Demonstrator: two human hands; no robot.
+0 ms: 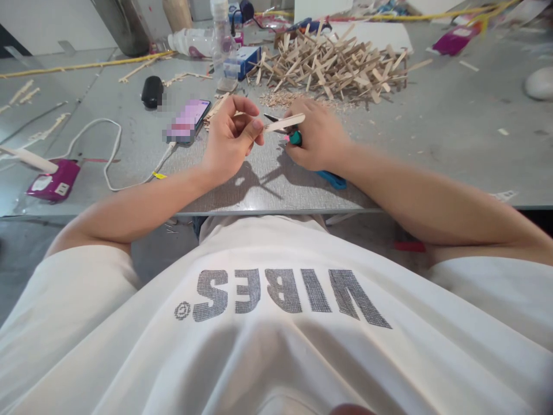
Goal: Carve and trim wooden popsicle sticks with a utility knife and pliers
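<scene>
My left hand (235, 132) pinches one end of a pale wooden craft stick (285, 123) between thumb and fingertips. The stick points right, toward my right hand (317, 129), which is wrapped round a pair of pliers (295, 138) with green and blue handles. The dark pointed jaws show just behind the stick; whether they touch it I cannot tell. One blue handle end sticks out below my right wrist. Beyond my hands lies a big heap of craft sticks (328, 63), with wood chips (280, 99) scattered along its near side. A few more sticks lie partly hidden behind my left hand.
Left of my hands are a phone (188, 121) on a white cable (118, 135), a black case (152, 92) and a purple box (54, 180). A blue box (242, 62) and clear bottles (192, 42) stand at the back. Another purple object (453, 40) lies far right.
</scene>
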